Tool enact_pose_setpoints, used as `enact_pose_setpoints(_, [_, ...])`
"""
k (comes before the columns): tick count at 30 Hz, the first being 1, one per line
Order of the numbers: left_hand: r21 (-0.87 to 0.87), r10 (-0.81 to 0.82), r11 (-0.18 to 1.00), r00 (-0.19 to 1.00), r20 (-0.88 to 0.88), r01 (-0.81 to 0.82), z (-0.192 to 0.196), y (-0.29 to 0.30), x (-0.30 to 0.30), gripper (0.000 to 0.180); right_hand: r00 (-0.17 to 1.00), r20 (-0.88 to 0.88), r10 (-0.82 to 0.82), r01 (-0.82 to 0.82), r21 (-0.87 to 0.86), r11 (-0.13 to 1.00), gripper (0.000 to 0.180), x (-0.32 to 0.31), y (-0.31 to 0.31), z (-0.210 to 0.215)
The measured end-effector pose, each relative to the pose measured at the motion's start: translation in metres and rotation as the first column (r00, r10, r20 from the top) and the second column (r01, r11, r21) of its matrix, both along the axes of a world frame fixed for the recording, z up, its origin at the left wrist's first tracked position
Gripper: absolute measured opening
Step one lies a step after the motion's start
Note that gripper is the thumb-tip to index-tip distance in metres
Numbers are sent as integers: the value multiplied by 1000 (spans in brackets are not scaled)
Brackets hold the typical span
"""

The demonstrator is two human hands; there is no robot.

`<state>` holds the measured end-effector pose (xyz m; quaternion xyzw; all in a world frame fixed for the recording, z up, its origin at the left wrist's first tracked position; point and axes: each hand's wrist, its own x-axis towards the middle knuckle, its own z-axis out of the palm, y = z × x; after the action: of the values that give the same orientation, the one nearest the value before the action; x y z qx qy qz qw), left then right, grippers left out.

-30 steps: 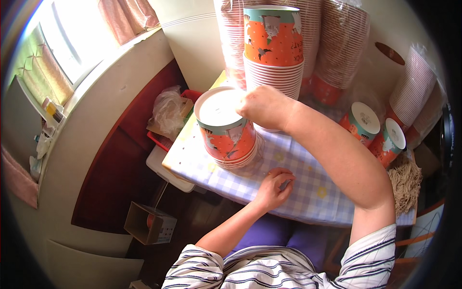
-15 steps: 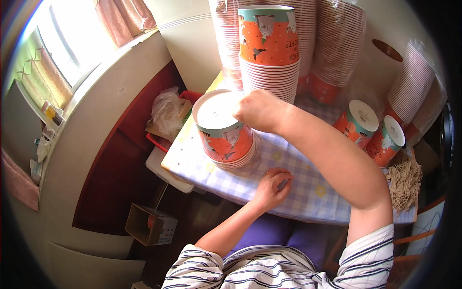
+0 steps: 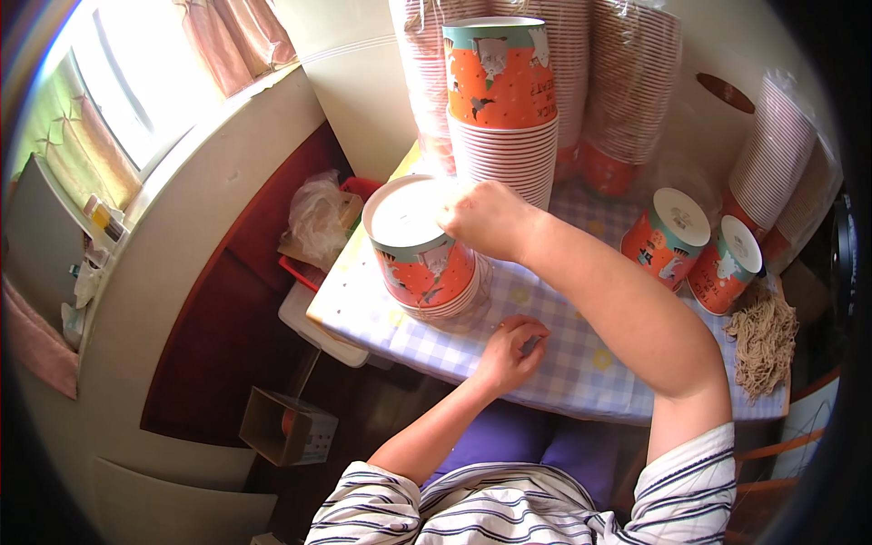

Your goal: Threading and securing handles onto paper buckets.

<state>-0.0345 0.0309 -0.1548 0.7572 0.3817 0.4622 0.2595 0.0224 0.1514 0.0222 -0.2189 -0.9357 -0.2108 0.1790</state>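
Observation:
A short stack of orange-and-green paper buckets (image 3: 425, 272) stands upside down near the table's left end, white base up, with clear plastic film around its lower part. My right hand (image 3: 489, 220) is closed in a fist against the upper right side of this stack. Its fingertips are hidden, so what they hold cannot be seen. My left hand (image 3: 513, 354) is by the table's front edge, in front of the stack. Its fingers are loosely curled, with a gap to the thumb, and nothing shows in them.
A taller stack of upside-down buckets (image 3: 502, 109) stands right behind my right hand. Wrapped stacks (image 3: 631, 82) line the back. Two shorter bucket groups, one orange-and-green (image 3: 668, 238), stand at the right by a beige string bundle (image 3: 763, 341). A checked cloth (image 3: 581, 363) covers the table.
The view has shifted slightly. My right hand stays in a fist beside the short bucket stack, and my left hand keeps its place and shape.

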Motion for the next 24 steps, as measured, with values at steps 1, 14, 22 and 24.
enact_pose_setpoints(1, [-20,-2,1000,1000,1,2,1,0,0,15,1000,-9,-12,12,6,1000,13,2,-3,-2])
enact_pose_setpoints(14, [-111,15,994,1000,13,-13,3,-4,1,14,745,-387,-543,332,-491,806,13,168,-131,-86])
enact_pose_setpoints(22, [-51,48,997,997,-63,-51,9,-6,4,15,425,-619,-660,590,-363,721,25,282,-122,-67])
enact_pose_setpoints(24, [-16,52,998,994,-96,-54,5,-4,4,15,490,-535,-688,703,-224,675,41,286,-102,-71])
